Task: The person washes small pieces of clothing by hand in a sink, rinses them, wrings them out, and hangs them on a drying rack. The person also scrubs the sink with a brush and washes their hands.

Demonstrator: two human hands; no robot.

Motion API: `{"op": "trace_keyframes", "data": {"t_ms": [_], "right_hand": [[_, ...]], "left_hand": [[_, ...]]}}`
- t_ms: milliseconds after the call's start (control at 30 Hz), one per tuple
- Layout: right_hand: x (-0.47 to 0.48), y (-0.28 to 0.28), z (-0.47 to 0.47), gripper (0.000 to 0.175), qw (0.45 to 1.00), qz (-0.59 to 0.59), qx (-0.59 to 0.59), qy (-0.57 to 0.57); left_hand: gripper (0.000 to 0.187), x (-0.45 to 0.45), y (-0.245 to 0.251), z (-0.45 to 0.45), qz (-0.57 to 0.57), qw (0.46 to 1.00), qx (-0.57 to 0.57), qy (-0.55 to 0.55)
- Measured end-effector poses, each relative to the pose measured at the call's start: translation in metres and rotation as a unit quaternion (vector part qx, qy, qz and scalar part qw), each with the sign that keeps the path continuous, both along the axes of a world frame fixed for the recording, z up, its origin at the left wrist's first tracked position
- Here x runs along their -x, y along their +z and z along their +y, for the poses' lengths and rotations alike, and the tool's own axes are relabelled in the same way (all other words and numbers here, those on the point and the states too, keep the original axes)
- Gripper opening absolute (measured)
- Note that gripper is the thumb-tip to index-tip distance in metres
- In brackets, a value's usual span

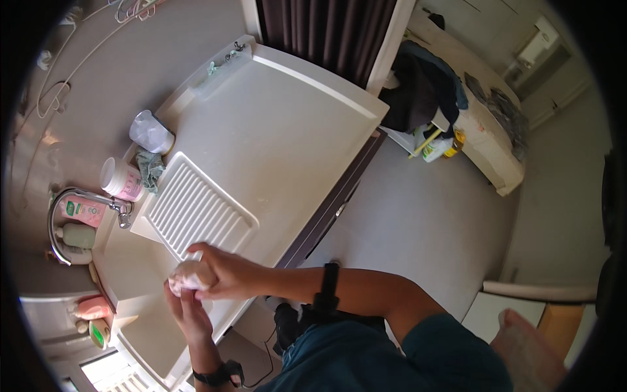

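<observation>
Both hands are around a small, pale pinkish-white bundle (188, 276), which looks like bunched cloth. It is over the sink side of the white counter, just off the near end of the ribbed washboard (198, 206). My right hand (228, 274) grips it from the right, with the thumb and fingers spread around its side. From below, my left hand (191, 313) presses its fingertips against the bundle's lower edge. The fingers cover part of it. Beneath and to the left lies the sink basin (142, 274).
A chrome faucet (88, 192) arches over the basin's left side. Along the wall stand a white tub (122, 180), a grey-green rag (151, 169), a clear plastic cup (151, 132) and several bottles, including a pale green one (78, 235). A clear tray (220, 73) sits at the far corner.
</observation>
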State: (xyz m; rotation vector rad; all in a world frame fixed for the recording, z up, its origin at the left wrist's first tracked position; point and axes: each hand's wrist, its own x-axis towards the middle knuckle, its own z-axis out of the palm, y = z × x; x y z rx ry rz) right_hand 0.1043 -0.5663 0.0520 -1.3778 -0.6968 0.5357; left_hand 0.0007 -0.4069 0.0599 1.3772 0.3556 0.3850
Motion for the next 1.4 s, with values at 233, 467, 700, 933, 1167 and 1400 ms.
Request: {"op": "trace_keyframes", "data": {"t_ms": [233, 467, 700, 933, 1167, 1400], "right_hand": [[-0.078, -0.008, -0.110, 0.030, 0.967, -0.132, -0.016, -0.219], [-0.169, 0.037, -0.217, 0.030, 0.973, 0.145, -0.046, -0.173], [-0.263, 0.062, -0.246, 0.037, 0.978, 0.135, -0.077, -0.141], [-0.337, 0.074, -0.289, 0.027, 0.980, 0.183, -0.075, 0.011], [-0.410, 0.081, -0.315, 0.027, 0.998, -0.061, 0.009, 0.033], [-0.454, 0.121, -0.328, 0.023, 0.994, 0.024, 0.034, 0.100]], "left_hand": [[0.040, -0.110, 0.021, -0.114, -0.067, 0.994, 0.042, -0.073], [0.030, -0.193, 0.027, -0.185, -0.049, 0.959, 0.241, -0.142], [0.037, -0.274, 0.027, -0.223, -0.066, 0.966, 0.223, -0.118], [0.040, -0.330, 0.023, -0.267, 0.037, 0.966, 0.241, -0.091], [0.055, -0.355, -0.014, -0.325, -0.042, 0.989, 0.144, -0.009], [0.041, -0.358, 0.019, -0.352, 0.065, 0.816, -0.452, 0.355]]}}
